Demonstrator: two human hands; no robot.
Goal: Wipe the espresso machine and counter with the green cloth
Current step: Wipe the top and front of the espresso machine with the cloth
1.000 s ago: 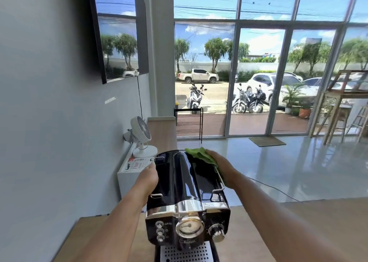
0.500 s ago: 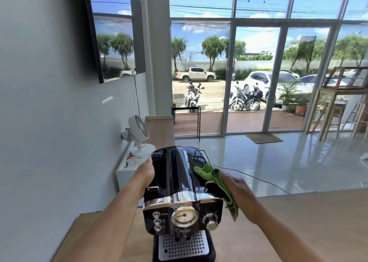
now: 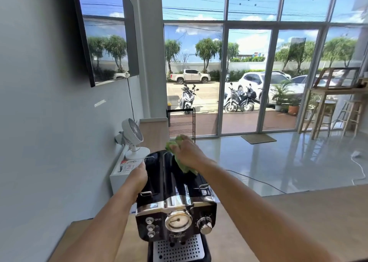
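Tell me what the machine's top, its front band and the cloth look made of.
Machine: its top is glossy black, likely plastic or coated metal, since it mirrors the window light. Front band: polished, chrome-look metal with sharp bright reflections. Cloth: soft green fabric, perhaps microfibre; it bunches into loose folds.
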